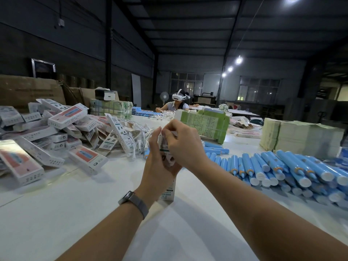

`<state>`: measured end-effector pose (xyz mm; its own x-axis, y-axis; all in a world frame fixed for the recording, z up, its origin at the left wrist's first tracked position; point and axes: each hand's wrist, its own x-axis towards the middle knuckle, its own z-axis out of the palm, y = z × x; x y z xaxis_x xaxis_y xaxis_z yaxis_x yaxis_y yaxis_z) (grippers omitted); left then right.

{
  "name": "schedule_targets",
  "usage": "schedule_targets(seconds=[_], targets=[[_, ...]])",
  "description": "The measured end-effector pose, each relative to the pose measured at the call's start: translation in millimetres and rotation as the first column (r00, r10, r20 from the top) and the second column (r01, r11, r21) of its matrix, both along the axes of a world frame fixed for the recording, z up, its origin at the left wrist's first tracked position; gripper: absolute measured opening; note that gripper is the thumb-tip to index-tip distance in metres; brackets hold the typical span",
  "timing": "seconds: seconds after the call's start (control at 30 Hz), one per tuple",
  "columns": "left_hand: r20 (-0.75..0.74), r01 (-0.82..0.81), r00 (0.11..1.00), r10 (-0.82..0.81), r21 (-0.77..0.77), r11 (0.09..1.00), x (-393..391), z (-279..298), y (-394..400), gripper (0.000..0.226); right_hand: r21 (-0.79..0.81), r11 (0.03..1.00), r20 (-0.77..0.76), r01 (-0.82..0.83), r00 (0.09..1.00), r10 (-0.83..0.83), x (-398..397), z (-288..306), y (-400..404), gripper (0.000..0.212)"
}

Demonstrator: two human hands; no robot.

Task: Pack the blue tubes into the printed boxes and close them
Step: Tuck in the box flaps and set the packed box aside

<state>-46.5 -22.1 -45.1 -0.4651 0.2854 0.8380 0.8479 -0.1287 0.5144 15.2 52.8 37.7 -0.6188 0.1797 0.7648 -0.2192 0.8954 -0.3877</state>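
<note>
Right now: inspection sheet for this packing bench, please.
Surface: white table.
Job's things: box held upright; blue tubes piled right; packed boxes heaped left.
Clutter: green bundles, pale stacks.
Grippers: left hand grips the box; right hand pinches its top flap.
Cables: nothing seen on the table.
Surroundings: dim warehouse; a seated person across the table.

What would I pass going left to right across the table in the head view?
Pile of boxes → left hand gripping the held box → right hand pinching its top → blue tubes → stacked flat cartons.
</note>
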Motion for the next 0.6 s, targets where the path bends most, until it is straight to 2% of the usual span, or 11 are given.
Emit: schedule_targets(seconds=[0.1,0.2,0.37,0.53,0.6], targets=[[0.022,0.016,1.000,-0.017,0.012,1.000,0.6,-0.2,2.4,0.108,0.037,0.998,-0.006,0.045,0.999,-0.044,-1.1,-0.5,0.7,0.012],[0.032,-0.025,0.999,0.024,0.020,0.999,0.3,0.3,4.2,0.104,0.027,1.000,0.017,-0.003,1.000,0.003,0.4,2.8,4.6,0.013],[0.068,-0.002,0.998,0.000,0.030,1.000,-2.1,-1.2,4.2,0.103,0.049,0.996,0.029,-0.072,0.997,0.071,2.1,7.6,5.4,0.007],[0.100,0.006,0.995,-0.010,0.039,0.999,-1.8,-0.9,3.7,0.122,0.064,0.993,0.066,-0.099,0.993,0.095,2.6,13.7,8.9,0.009],[0.103,0.011,0.995,-0.015,0.033,0.999,-3.1,-1.6,4.0,0.122,0.074,0.992,0.082,-0.107,0.992,0.101,2.5,15.2,9.7,0.009]])
